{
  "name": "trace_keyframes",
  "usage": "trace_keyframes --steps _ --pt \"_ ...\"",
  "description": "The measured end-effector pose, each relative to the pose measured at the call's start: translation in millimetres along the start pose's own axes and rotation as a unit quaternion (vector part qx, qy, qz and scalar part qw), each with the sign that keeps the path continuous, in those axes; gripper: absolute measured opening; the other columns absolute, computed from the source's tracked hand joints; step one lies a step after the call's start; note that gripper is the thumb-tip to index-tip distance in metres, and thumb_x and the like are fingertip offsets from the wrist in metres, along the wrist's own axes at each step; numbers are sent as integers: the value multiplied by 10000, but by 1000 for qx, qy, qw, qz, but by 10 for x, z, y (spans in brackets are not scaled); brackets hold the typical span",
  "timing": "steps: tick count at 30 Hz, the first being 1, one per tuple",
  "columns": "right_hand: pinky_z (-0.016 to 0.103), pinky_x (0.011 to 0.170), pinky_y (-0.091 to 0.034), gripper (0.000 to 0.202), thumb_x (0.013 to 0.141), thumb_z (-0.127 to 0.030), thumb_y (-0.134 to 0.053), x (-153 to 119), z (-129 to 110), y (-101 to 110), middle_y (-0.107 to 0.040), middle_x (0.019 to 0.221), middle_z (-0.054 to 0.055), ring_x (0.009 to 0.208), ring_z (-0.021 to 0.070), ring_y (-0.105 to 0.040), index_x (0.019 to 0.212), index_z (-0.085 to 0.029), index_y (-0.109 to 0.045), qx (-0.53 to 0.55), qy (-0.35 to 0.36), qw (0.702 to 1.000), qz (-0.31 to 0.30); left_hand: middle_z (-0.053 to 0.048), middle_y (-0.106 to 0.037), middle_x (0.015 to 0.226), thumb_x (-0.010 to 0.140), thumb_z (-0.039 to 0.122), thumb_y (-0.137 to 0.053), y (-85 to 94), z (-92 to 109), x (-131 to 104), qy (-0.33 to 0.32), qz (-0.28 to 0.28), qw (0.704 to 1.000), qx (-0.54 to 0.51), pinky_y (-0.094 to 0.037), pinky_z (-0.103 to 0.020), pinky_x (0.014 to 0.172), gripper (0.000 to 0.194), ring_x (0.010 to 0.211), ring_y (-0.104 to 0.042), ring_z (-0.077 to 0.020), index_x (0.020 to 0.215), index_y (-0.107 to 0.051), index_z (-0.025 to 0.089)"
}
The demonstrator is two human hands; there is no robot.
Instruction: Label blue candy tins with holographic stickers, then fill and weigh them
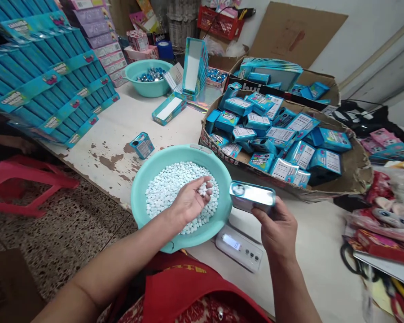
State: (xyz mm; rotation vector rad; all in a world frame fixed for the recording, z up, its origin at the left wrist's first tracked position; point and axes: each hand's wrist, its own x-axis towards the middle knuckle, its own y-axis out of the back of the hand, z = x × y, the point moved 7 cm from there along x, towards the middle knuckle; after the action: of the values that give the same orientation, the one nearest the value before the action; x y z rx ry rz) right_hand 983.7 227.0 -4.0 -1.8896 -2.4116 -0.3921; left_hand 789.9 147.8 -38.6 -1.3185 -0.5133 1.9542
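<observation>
Head camera: left hand (192,202), palm up, cups white pellets (202,190).

Scale (240,251) display: single digit, apparently 0. Black box (160,37) at rear: white letters "eishui", ending uncertain; "hui" legible on the rear carton (251,86). Blue boxes (301,154): possibly "CARAMELO", rest blurred; yellow characters on red apron (195,287) unreadable.

White pieces (203,190) are cupped in the left hand (190,202) over a teal basin (138,193). A blue box (254,194) is held near a scale (240,249) by the right hand (278,228). Cartons (281,137) are heaped in a cardboard tray (361,168).
</observation>
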Motion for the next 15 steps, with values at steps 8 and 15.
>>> trace_keyframes --steps 8,15 --pt "336 753 -491 357 608 -318 -774 -229 710 436 -662 833 9 772 170 -607 899 -200 -603 52 -111 985 125 11 -472 547 914 264 -476 183 305 -20 -30 58 997 41 -347 -140 353 293 422 -465 -71 644 -461 151" --pt "428 914 -465 527 581 -369 -806 -297 839 503 -657 1019 58 961 227 -611 1022 -204 -569 2 -124 990 61 26 -455 543 925 200 -441 129 323 37 -37 9 996 85 -295 -120 313 216 372 -386 -43 760 -561 127"
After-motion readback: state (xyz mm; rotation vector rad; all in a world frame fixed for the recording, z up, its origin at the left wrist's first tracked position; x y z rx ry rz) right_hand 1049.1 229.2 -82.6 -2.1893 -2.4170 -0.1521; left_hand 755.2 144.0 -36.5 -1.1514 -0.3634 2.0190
